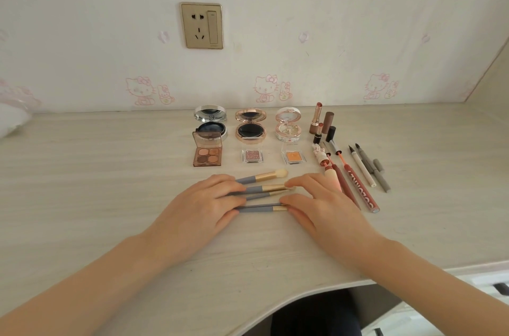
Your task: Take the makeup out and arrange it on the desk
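Observation:
Several grey-handled makeup brushes (261, 191) with gold ferrules lie side by side on the pale wooden desk (96, 184). My left hand (203, 205) rests on their handle ends with straight fingers. My right hand (322, 200) touches their bristle ends, fingers straight. Behind them stand three open compacts: silver (210, 122), rose-gold (250, 126) and white (288, 125). In front of those sit a brown four-pan eyeshadow palette (208, 154), a glitter shadow (252, 156) and an orange shadow (292, 156). Lipsticks (319, 123) stand upright at the right.
Lip glosses (358, 187) and eyeliner pens (371, 170) lie in a row right of my right hand. A wall socket (201, 26) sits on the wall behind. The desk's curved front edge (303, 300) runs below my forearms. A white cloth (11, 118) lies at far left.

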Available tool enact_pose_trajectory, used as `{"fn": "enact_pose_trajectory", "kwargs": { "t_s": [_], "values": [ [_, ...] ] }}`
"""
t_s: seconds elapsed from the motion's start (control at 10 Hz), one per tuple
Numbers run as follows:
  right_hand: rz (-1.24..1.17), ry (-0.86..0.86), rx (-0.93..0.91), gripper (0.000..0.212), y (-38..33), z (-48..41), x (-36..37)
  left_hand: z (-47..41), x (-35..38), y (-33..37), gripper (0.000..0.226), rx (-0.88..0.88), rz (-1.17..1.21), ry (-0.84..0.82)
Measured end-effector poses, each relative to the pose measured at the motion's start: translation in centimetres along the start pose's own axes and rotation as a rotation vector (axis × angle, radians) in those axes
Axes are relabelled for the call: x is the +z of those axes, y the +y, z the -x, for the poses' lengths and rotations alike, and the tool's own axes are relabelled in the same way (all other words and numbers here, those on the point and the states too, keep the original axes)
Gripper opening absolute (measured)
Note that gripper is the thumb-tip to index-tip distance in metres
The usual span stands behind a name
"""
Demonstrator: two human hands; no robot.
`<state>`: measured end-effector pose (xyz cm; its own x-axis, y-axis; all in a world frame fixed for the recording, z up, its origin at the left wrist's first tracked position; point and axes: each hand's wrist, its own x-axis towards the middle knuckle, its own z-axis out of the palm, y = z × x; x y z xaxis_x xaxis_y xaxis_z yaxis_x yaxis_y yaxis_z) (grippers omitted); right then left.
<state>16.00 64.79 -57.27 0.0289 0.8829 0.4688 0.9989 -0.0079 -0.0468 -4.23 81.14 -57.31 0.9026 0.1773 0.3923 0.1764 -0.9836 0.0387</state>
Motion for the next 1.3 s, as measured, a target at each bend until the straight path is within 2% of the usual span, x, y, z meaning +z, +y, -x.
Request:
{"fn": "enact_pose_trajectory", "kwargs": {
  "t_s": [0.1,0.3,0.6,0.7,1.1,1.3],
  "values": [
    [0.037,0.004,-0.017,0.014,-0.1,-0.6,0.5,0.1,0.2,-0.7,0.036,-0.007,0.018,-0.006],
    [0.014,0.005,-0.014,0.028,0.0,-1.4,1.2,0.1,0.2,-1.8,0.038,0.028,0.045,-0.015],
    [0.038,-0.031,-0.024,0.038,0.3,-1.5,2.6,-0.4,0.3,-2.7,0.045,-0.104,0.242,-0.098],
    [0.051,-0.043,-0.015,0.040,0.4,-1.4,2.5,-0.6,0.4,-3.1,0.039,-0.106,0.274,-0.106],
    [-0.064,-0.106,0.081,0.043,-0.1,-1.3,1.5,0.0,0.2,-2.8,0.047,-0.167,0.225,-0.036],
    [-0.075,-0.058,0.184,0.044,-0.1,-0.3,0.7,-0.4,-0.2,-0.7,0.034,-0.265,0.185,0.059]
  ]
}}
